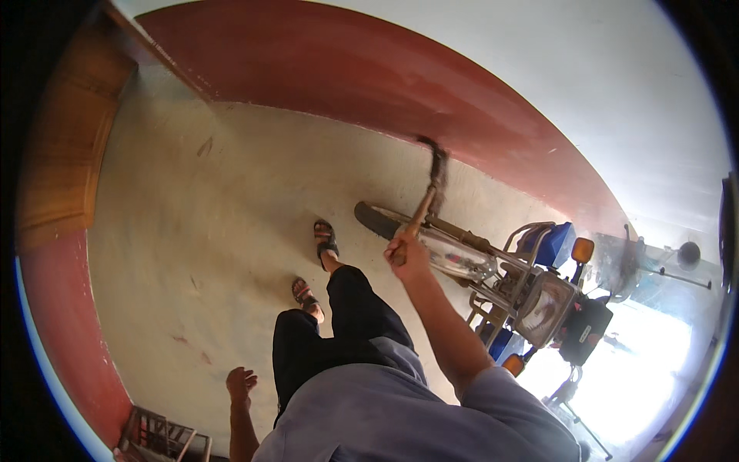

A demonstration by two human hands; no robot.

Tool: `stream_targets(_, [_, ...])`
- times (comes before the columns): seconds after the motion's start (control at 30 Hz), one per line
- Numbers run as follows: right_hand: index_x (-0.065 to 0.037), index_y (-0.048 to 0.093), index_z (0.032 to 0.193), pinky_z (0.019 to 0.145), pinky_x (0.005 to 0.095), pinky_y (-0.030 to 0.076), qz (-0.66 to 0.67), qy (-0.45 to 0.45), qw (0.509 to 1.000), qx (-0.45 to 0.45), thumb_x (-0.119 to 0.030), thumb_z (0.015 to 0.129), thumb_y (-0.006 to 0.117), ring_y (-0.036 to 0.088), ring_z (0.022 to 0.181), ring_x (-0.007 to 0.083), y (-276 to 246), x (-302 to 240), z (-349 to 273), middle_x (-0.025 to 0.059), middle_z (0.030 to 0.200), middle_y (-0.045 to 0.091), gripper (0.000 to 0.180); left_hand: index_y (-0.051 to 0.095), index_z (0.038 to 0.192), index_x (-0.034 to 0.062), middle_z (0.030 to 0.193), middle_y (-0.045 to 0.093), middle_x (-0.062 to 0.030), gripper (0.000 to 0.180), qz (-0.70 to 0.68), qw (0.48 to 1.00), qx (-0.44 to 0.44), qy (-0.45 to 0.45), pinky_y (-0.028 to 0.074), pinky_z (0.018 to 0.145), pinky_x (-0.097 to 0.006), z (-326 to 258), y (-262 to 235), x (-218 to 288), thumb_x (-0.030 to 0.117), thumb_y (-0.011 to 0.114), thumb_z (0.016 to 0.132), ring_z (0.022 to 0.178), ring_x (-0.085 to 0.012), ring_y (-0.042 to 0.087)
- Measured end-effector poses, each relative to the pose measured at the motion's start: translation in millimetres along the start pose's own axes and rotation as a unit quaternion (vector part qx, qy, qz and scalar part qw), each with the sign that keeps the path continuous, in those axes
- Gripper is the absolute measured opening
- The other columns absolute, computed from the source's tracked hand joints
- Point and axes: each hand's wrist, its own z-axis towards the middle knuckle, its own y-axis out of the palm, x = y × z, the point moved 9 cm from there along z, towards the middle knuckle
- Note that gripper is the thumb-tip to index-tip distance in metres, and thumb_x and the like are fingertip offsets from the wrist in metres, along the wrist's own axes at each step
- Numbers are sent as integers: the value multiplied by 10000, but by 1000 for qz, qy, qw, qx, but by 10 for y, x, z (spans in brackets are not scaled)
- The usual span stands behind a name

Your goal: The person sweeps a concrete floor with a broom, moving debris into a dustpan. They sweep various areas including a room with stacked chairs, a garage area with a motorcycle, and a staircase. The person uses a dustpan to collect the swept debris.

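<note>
1. We found the right hand (408, 252) closed firmly around the near end of a long-handled tool (420, 211), with the arm stretched forward.
2. We placed the tool ahead and to the right, over the front part of a parked motor vehicle (543, 308). Its dark head (438, 158) pointed toward the red lower wall (331, 61); blur hid its exact form, and we could not tell whether it touched anything.
3. We noted the left hand (242, 383) hanging at the side, fingers loosely curled and partly open, with nothing visible in it.
4. On progress, we judged only the taking-up of the tool complete. A few marks (204, 146) showed on the pale floor (231, 223), but we saw no result we could credit to the tool, and could not establish how much was left.
</note>
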Motion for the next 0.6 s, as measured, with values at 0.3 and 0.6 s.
stream_targets(0.3, [-9,412,706,467,273,418,68,74,991,84,3,727,491,446,537,203,-159,-1310,1977,70,629,429,83,430,1024,-11,813,555,-154,276,99,994,32,-26,455,493,-262,-297,541,740,170,428,815,568,-187,550])
stream_targets(0.6, [-66,522,729,539,369,415,-732,-334,439,-399,-156,513,664,540,636,284,811,1388,1045,101,658,532,273,454,1012,53,811,565,-148,278,106,989,56,-89,454,505,-302,-374,386,583,184,470,768,549,-197,546])
